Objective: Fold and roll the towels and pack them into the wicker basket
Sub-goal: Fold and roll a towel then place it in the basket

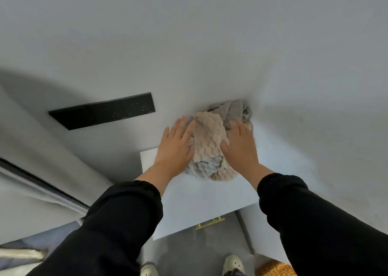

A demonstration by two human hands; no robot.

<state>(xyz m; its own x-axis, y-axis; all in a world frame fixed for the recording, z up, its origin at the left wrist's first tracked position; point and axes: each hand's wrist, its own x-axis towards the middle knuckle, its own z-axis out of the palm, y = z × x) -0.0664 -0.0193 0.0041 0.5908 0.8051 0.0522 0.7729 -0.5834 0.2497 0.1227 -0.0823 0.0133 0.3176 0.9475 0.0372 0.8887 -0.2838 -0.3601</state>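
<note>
A heap of crumpled towels (210, 141), beige on top with grey-blue cloth showing below and behind, lies on a small white table top (201, 200) pushed against the wall. My left hand (175, 143) rests flat against the heap's left side, fingers straight. My right hand (241, 143) lies flat on the heap's right side, thumb spread toward the beige towel. Both arms wear black sleeves. A piece of the wicker basket (275, 268) shows at the bottom edge, on the floor to the right of my feet.
A black socket strip (102, 110) is mounted on the pale wall to the left of the table. A brass drawer handle (210, 223) shows under the table top. White shoes (233, 264) stand on the grey floor. Bedding lies at the bottom left.
</note>
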